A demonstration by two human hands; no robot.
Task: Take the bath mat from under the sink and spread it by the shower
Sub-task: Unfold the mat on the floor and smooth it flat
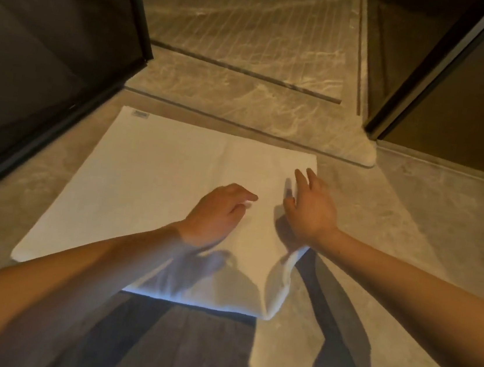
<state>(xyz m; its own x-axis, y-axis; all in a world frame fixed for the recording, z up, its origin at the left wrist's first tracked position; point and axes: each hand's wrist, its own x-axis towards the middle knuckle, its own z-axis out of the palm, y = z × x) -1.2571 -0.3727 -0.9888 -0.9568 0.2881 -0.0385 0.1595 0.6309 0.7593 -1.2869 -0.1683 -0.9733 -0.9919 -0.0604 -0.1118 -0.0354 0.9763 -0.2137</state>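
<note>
Small grey label [140,114] sewn at the far left corner of the white bath mat [148,190], print too blurred to read. No other writing legible anywhere. Beige, marble-veined stone floor [412,222] underfoot, dimly and warmly lit, crossed by dark arm shadows toward the near edge. Beyond the mat, a raised stone threshold [244,104] with a dark linear drain slot [245,72], then the ribbed shower floor [248,22] farther on. Dark-framed glass panel [52,53] on the left, dark door frame [425,71] on the right. Mat laid flat on the floor just before the threshold, near but apart from it, long axis running left to right and roughly parallel to the threshold, slightly skewed so the left end sat nearer the glass panel. Near right corner of the mat folded over and lifted off the floor, the rest smooth. Left hand [216,210] palm down near the mat's middle, fingers loosely curled, gripping nothing. Right hand [311,207] spread open over the mat's right edge, fingers extended toward the far right corner, nothing held; contact with the cloth hard to judge.
</note>
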